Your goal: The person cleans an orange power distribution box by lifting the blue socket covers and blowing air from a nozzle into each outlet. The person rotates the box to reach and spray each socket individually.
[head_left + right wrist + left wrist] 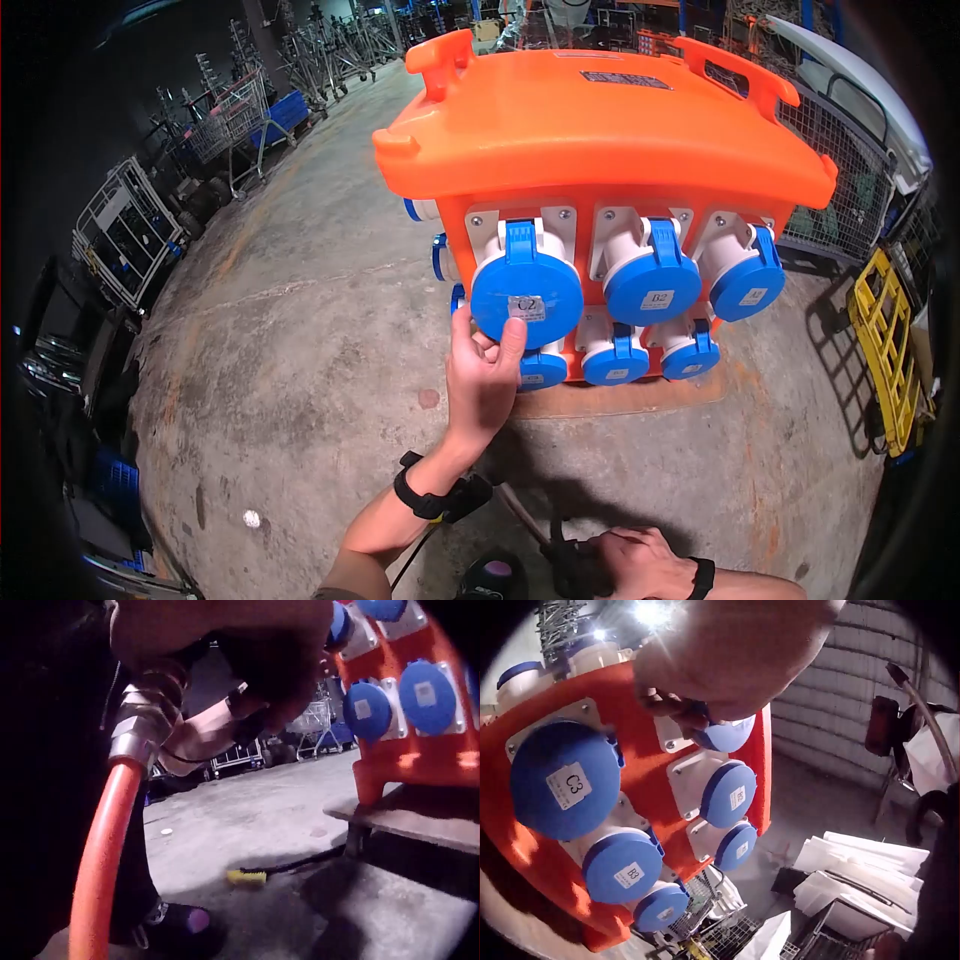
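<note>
My left hand (pixel 480 385) holds the lower edge of the blue C2 cover (pixel 527 285), thumb on its front by the label and fingers at the left side. That cover is on an orange power box (pixel 600 110). In the left wrist view, the hand (pixel 727 652) partly hides a blue cover (pixel 731 736). Low in the head view, my right hand (pixel 645 565) grips a dark connector (pixel 575 570). The right wrist view shows this hand (pixel 172 630) above a metal cable gland (pixel 135 739) with an orange cable (pixel 105 855) hanging down.
Other blue-covered sockets, including B2 (pixel 655 290) and A2 (pixel 748 288), line the box, which rests on a wooden board (pixel 427 825). A yellow frame (pixel 885 350) stands at the right, a shopping cart (pixel 235 125) at the back left. A shoe (pixel 180 926) is on the concrete floor.
</note>
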